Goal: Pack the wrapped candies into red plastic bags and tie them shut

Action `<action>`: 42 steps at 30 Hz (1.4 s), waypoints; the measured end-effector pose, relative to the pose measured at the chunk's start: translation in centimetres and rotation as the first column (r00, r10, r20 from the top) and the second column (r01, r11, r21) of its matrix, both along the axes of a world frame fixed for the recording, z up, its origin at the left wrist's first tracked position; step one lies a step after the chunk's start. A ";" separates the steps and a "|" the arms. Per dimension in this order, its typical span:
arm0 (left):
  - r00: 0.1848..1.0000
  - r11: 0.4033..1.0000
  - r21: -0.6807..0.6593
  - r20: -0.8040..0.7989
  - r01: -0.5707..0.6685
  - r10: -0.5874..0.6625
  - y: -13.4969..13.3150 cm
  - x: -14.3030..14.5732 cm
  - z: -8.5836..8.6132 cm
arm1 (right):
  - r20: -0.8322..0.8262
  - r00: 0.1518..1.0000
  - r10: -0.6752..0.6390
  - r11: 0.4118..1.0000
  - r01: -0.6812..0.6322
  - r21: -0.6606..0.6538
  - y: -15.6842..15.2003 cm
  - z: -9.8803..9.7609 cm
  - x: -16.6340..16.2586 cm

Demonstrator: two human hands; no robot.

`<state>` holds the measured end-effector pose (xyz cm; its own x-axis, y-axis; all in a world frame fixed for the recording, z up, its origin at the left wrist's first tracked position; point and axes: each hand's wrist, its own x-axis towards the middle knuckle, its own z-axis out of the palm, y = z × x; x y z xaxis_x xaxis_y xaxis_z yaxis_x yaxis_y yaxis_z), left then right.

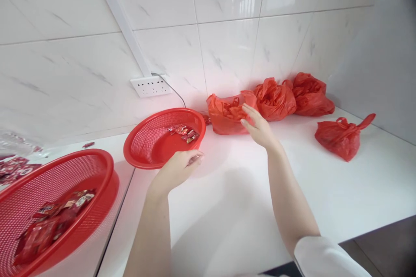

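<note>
My right hand (256,126) reaches forward and touches the near side of an open red plastic bag (224,117) standing on the white counter; its fingers are spread against the bag's edge. My left hand (180,165) is curled loosely at the near rim of a tilted red mesh basket (152,143) that holds a few red wrapped candies (185,132). Whether the left hand holds anything small I cannot tell.
A larger red mesh basket (19,190) with several red packets sits at the near left. Two tied red bags (276,99) (312,95) lean on the tiled wall, another (341,138) lies at right. A wall socket (150,86) is above the baskets. The counter edge (373,225) runs near right.
</note>
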<state>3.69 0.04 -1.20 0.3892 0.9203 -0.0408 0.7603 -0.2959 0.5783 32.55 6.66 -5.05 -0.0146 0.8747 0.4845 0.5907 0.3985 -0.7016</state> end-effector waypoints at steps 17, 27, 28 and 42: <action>0.999 0.998 -0.055 -0.046 -0.008 0.006 -0.6 0.7 0.3 | 0.440 0.858 -0.267 0.903 0.382 -0.197 -2.5 1.8 -1.5; 0.999 0.998 -0.061 -0.034 0.018 -0.020 -0.5 1.0 -0.1 | 0.461 0.883 0.092 0.965 0.036 -0.261 -4.2 2.2 -6.8; 0.999 0.998 -0.062 -0.029 0.012 -0.014 -0.6 1.0 0.0 | 0.529 0.846 0.061 0.933 0.140 -0.331 -3.8 1.8 -7.0; 0.999 0.999 -0.041 -0.050 -0.013 0.011 -0.2 0.5 -0.1 | 0.457 0.841 -0.291 0.713 0.509 -0.482 -0.7 -1.5 3.3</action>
<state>4.24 -0.21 -1.32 0.3746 0.9220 -0.0983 0.7919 -0.2630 0.5512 35.90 5.95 -6.55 0.3429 0.9370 -0.0667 0.8296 -0.3353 -0.4465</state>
